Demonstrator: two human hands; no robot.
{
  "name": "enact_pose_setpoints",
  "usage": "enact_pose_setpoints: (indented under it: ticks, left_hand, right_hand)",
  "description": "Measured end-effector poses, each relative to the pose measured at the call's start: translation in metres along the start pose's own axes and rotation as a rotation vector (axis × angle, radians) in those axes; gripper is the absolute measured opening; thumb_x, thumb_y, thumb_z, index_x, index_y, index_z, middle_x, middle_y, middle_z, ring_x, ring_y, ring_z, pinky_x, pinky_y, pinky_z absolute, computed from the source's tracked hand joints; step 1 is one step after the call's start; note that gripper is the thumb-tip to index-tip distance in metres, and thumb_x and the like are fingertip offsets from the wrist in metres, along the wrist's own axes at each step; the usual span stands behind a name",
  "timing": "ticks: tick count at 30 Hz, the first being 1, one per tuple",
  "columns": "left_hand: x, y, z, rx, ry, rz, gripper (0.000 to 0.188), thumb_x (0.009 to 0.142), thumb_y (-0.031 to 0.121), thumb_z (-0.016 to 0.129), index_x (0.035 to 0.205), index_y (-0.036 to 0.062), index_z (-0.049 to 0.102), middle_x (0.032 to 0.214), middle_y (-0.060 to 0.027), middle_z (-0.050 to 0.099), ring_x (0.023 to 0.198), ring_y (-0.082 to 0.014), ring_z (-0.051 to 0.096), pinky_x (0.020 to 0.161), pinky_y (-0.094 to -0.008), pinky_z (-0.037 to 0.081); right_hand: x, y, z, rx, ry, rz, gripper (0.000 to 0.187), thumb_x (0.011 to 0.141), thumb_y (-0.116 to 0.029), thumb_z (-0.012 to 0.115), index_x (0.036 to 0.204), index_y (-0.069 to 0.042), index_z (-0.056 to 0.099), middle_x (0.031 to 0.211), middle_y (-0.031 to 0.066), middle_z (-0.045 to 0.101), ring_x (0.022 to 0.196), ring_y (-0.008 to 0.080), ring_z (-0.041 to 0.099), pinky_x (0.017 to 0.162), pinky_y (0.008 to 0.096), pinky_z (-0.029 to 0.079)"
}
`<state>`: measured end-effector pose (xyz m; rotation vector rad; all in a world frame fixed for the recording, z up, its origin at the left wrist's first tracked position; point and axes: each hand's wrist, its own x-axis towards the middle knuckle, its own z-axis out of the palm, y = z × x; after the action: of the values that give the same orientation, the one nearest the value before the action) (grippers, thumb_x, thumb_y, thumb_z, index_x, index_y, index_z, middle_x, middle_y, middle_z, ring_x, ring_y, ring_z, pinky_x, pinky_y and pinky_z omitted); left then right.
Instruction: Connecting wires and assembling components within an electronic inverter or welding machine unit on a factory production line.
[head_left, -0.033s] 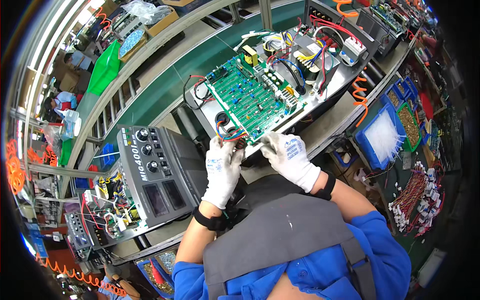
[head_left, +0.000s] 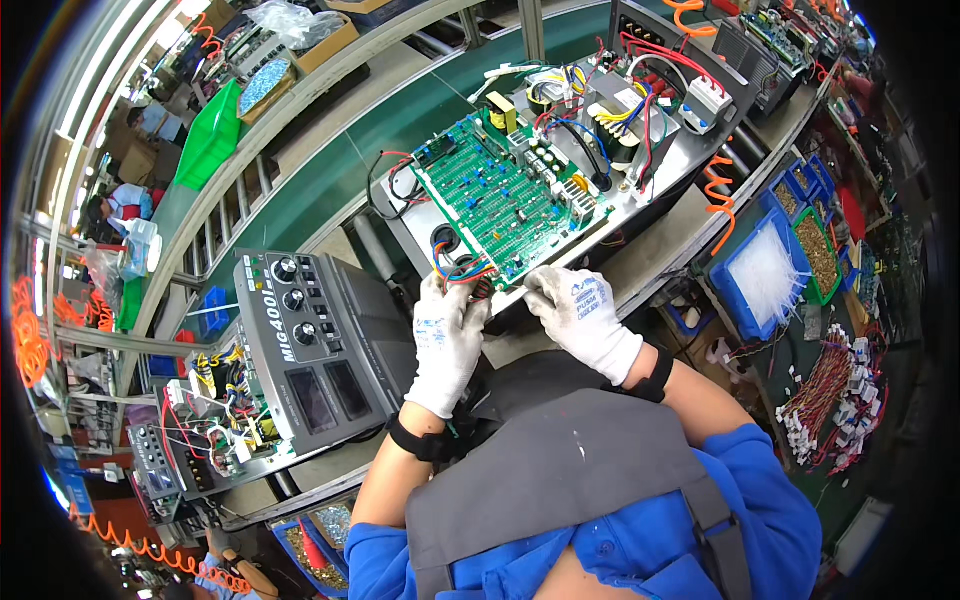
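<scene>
A green circuit board (head_left: 500, 205) full of small components lies on the metal chassis (head_left: 630, 215) of an opened machine in front of me. My left hand (head_left: 445, 340), in a white glove, is at the board's near left corner. Its fingers close on a bundle of coloured wires (head_left: 462, 270) that comes up through a round grommet. Along the board's near edge, my right hand (head_left: 580, 308), also gloved, has its fingers bent and pressed together. What sits between its fingertips is hidden.
A grey control panel with knobs (head_left: 300, 330) stands close on the left. Transformers and wiring (head_left: 615, 130) fill the far end of the chassis. To the right are a blue tray of white strips (head_left: 765, 270), a green bin of small parts (head_left: 818, 255) and wire harnesses (head_left: 830, 395). An orange coiled hose (head_left: 718, 200) hangs nearby.
My right hand has shifted very slightly at the board's near edge, its fingers curling in a little more. The left hand and the machine look the same.
</scene>
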<state>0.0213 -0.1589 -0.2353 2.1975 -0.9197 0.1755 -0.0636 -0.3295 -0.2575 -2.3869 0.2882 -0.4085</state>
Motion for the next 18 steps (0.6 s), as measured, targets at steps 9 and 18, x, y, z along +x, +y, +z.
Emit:
enact_pose_setpoints:
  ticks: [9,18]
  left_hand:
    - [0.0,-0.003,-0.006,-0.082,-0.123,-0.043,0.039,0.083,-0.002,0.061,0.121,0.0036,0.065,0.109,-0.021,0.061,0.098,-0.0386,0.063,0.086,-0.0432,0.051]
    - [0.008,-0.022,-0.007,-0.1,-0.143,0.004,0.043,0.082,-0.006,0.057,0.121,0.0104,0.067,0.109,-0.0188,0.067,0.091,-0.0385,0.066,0.08,-0.0441,0.054]
  right_hand:
    - [-0.003,-0.006,-0.003,-0.058,0.03,-0.101,0.013,0.088,-0.022,0.067,0.093,-0.011,0.072,0.084,0.0117,0.069,0.076,0.0334,0.068,0.067,0.044,0.053]
    - [-0.009,-0.006,0.001,0.032,0.027,-0.057,0.018,0.089,-0.02,0.066,0.105,-0.014,0.071,0.089,0.011,0.071,0.078,0.0343,0.069,0.071,0.0441,0.055]
